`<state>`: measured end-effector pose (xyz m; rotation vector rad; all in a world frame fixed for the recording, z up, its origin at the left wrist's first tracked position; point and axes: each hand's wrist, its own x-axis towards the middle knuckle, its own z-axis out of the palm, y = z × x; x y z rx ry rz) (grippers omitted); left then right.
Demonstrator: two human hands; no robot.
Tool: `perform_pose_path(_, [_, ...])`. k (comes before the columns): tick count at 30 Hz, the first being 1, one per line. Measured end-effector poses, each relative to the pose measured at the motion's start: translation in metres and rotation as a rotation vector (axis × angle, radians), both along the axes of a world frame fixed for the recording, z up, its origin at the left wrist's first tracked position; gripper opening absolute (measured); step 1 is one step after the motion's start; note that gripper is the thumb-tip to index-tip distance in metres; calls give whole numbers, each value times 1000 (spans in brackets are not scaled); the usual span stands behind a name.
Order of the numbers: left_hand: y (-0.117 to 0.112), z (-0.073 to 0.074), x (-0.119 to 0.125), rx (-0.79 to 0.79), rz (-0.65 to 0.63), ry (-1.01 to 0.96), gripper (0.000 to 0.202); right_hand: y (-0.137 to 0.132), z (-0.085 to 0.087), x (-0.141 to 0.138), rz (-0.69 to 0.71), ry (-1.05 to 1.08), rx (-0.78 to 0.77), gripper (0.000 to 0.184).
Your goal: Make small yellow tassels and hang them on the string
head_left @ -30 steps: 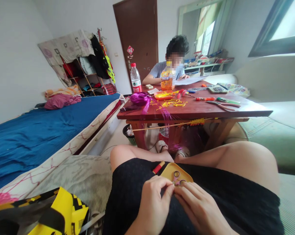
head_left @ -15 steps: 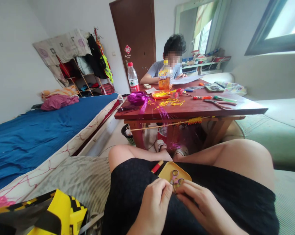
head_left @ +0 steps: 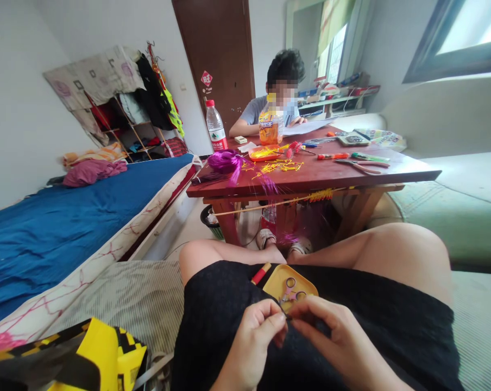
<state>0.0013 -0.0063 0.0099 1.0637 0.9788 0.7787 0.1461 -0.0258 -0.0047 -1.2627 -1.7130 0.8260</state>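
Above my lap, my left hand (head_left: 262, 331) is closed in a pinch, its thumb against the bent fingers. My right hand (head_left: 325, 323) pinches close beside it, the fingertips nearly meeting. Something small and dark shows between the two hands, too small to name. Just beyond them a yellow tray (head_left: 310, 282) rests on my black clothing, with small pink-handled scissors (head_left: 288, 290) lying in it. A red and tan stick-like piece (head_left: 261, 273) lies left of the tray.
A red-brown table (head_left: 331, 174) stands ahead, holding purple strands (head_left: 225, 162), yellow pieces (head_left: 284, 165), pliers (head_left: 362, 166), a water bottle (head_left: 216, 127) and an orange drink bottle (head_left: 270, 127). A person (head_left: 256, 114) sits behind it with paper. A blue bed (head_left: 86, 201) is at left.
The view has shifted slightly. My left hand has turned a little, its fingers curling lower, and the right fingertips have closed in at the same spot between the hands.
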Motion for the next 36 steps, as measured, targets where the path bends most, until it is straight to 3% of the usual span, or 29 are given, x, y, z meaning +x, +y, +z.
perform_pose_path(5, [0,-2,1,-322,-18,-229,18,0,0,4,53,-228,546,20])
perform_pose_path(7, [0,-2,1,-396,-52,-261,19,1,-1,7,82,-318,672,23])
perform_pose_path(16, [3,3,4,-316,-133,-122,27,2,0,13,175,-452,747,33])
perform_pose_path(19, [1,3,6,-33,-75,107,29,3,-1,6,130,-355,586,31])
perform_pose_path(23, [-2,-2,1,711,-72,535,28,5,4,4,147,-33,-30,19])
perform_pose_path(26, [0,-9,-8,1244,-159,649,25,7,12,10,267,265,-473,16])
perform_pose_path(28, [2,-11,-13,1442,-240,656,21,9,15,14,353,436,-705,16])
perform_pose_path(29, [3,-11,-13,1453,-276,635,21,10,16,15,382,487,-790,15])
perform_pose_path(30, [3,-10,-13,1383,-296,604,21,11,16,16,391,507,-832,15])
perform_pose_path(32, [3,-8,-10,1022,-270,519,25,11,15,14,349,458,-751,15])
perform_pose_path(34, [2,-7,-4,535,-177,363,30,10,11,12,259,274,-510,13])
perform_pose_path(36, [1,-8,1,127,-96,136,32,7,6,11,216,40,-169,11])
